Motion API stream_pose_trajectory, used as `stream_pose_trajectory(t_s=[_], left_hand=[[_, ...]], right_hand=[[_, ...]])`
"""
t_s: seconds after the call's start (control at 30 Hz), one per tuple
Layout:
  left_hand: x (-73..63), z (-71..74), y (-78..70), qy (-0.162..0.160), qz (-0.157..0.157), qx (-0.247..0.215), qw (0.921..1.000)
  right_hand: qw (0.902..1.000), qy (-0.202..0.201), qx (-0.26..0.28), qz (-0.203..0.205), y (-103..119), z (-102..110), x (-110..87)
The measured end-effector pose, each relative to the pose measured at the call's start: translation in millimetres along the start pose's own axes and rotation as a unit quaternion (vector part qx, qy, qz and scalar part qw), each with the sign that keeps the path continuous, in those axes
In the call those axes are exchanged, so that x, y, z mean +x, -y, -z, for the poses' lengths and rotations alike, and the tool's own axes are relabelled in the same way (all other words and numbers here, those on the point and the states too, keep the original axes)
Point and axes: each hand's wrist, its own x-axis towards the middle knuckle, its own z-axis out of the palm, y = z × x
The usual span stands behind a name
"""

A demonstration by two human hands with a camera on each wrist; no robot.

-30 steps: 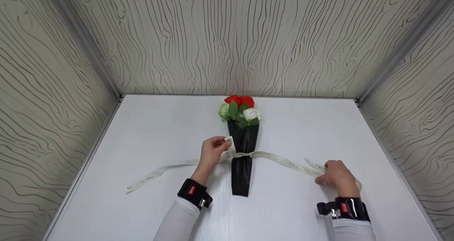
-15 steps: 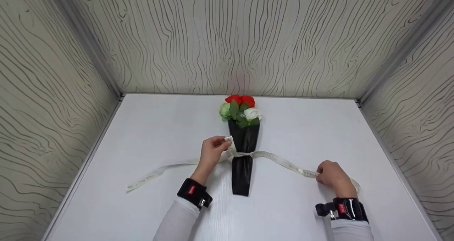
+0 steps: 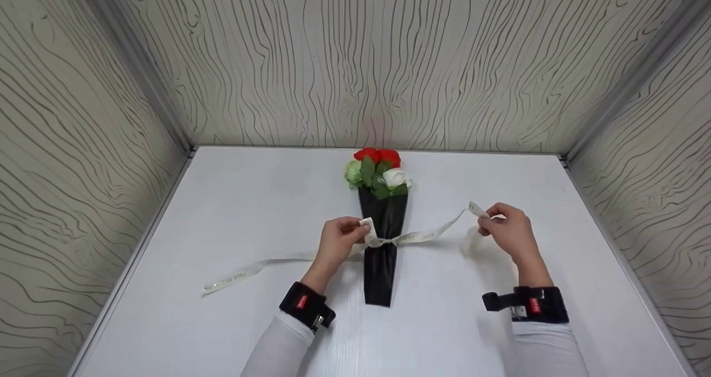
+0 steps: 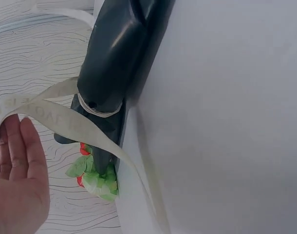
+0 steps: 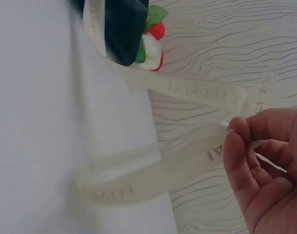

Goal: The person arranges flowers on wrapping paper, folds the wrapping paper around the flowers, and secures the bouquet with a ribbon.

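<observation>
A bouquet of red, white and green flowers (image 3: 377, 169) in a black wrapper (image 3: 379, 282) lies on the white table, its blooms toward the back wall. A cream ribbon (image 3: 416, 236) with printed lettering is tied round the wrapper's middle. My left hand (image 3: 338, 241) pinches a loop of the ribbon just left of the tie. Away to the right, my right hand (image 3: 511, 232) pinches the ribbon's other side between thumb and fingertips, raised above the table. In the right wrist view, lengths of ribbon (image 5: 158, 183) hang from these fingers.
The ribbon's left tail (image 3: 233, 280) trails across the white table (image 3: 250, 199). Wood-grain patterned panels (image 3: 355, 60) enclose the table at the back and both sides. Each wrist wears a black camera strap (image 3: 541, 305).
My right hand has taken hold of the ribbon, lifted it and moved up and inward, raising the right side off the table. My left hand, still pinching its loop, has shifted slightly right.
</observation>
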Motion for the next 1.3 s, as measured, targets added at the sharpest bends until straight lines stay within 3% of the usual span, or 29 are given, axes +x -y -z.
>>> stream_pose_trajectory(t_s=[0.1, 0.27, 0.5, 0.63, 0.83, 1.03, 1.3], left_hand=[[4.3, -4.8, 6.8, 0.012, 0.005, -0.002, 0.9999], [-0.5, -11.9, -0.7, 0.035, 0.015, -0.002, 0.9993], [-9.4, -15.9, -7.8, 0.082, 0.022, -0.017, 0.9963], [-10.1, -14.7, -9.0, 0.104, 0.023, -0.018, 0.9942], [-7.7, -6.2, -6.3, 0.078, 0.005, -0.005, 0.997], [-9.0, 1.1, -4.9, 0.07, -0.002, 0.029, 0.9971], [-24.0, 2.3, -28.2, 0.106, -0.024, 0.048, 0.993]], right_hand=[[0.9972, -0.021, 0.07, 0.019, 17.6, 0.8, 4.7], [0.9854, -0.023, 0.162, 0.048, 39.6, 2.3, 7.1], [0.9614, -0.011, 0.263, 0.081, 51.0, 5.1, 3.8], [0.9509, -0.025, 0.302, 0.066, 55.6, 3.6, 5.8], [0.9486, -0.04, 0.312, 0.036, 66.6, -12.3, 19.1], [0.9461, 0.027, 0.315, 0.069, 87.7, -42.2, 37.2], [0.9414, 0.123, 0.298, 0.098, 117.5, -98.4, 52.9]])
